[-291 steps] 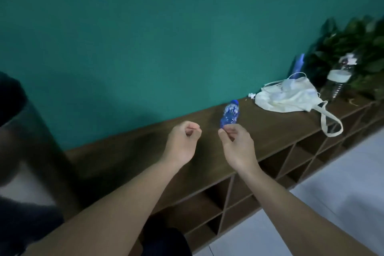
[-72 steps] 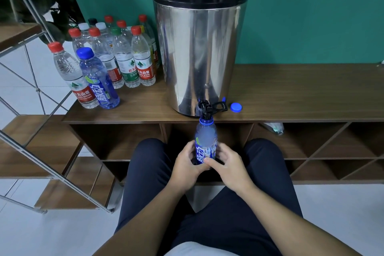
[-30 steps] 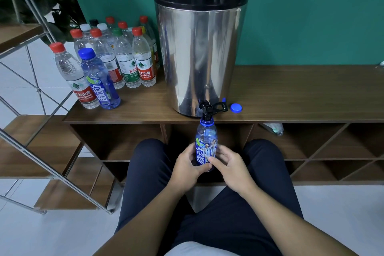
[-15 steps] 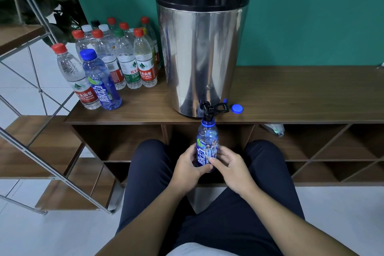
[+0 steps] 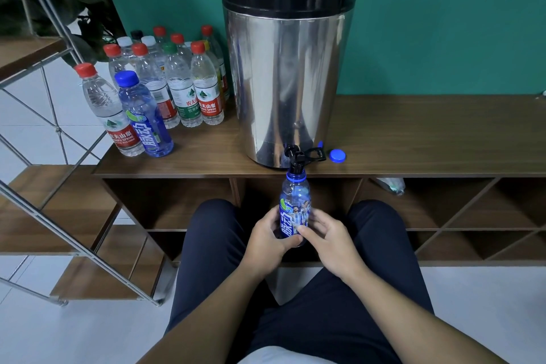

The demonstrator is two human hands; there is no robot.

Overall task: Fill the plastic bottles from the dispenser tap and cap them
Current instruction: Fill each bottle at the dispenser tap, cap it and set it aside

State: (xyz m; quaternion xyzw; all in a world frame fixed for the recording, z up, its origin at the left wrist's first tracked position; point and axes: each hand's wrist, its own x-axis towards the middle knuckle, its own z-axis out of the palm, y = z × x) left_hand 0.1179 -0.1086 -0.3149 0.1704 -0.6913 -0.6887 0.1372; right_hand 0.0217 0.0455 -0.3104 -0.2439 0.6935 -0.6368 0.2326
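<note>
Both hands, left hand (image 5: 267, 241) and right hand (image 5: 329, 238), grip the blue bottle (image 5: 294, 211) under the tap (image 5: 295, 158) at the shelf edge (image 5: 413, 171).

Uncapped blue bottle (image 5: 294, 210) upright, mouth under black tap (image 5: 297, 158); blue cap (image 5: 337, 155) beside steel dispenser (image 5: 286, 83).

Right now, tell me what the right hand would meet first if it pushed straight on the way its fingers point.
The right hand already grips the blue bottle, so its fingers would press into that first; beyond it sits the left hand.
</note>
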